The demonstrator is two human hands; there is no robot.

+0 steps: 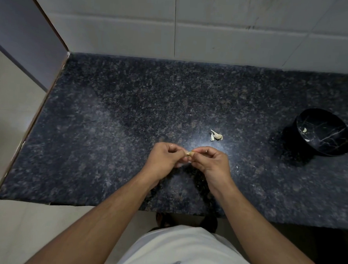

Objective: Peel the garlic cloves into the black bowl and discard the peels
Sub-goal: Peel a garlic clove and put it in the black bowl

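Observation:
My left hand (164, 156) and my right hand (209, 159) meet above the middle of the dark granite counter (108, 127). Between their fingertips they pinch one small garlic clove (188, 153), mostly hidden by the fingers. A small heap of pale garlic pieces and peel (216, 135) lies on the counter just beyond my right hand. The black bowl (329, 139) with white veins stands at the right, tilted toward me. Two small pale cloves lie inside it, one of them a peeled clove (304, 130) near the left wall.
A white tiled wall (195, 31) runs behind the counter. At the left the counter ends at a bare edge (33, 123) over a pale floor, beside a grey panel (22, 30). The front edge lies just below my forearms.

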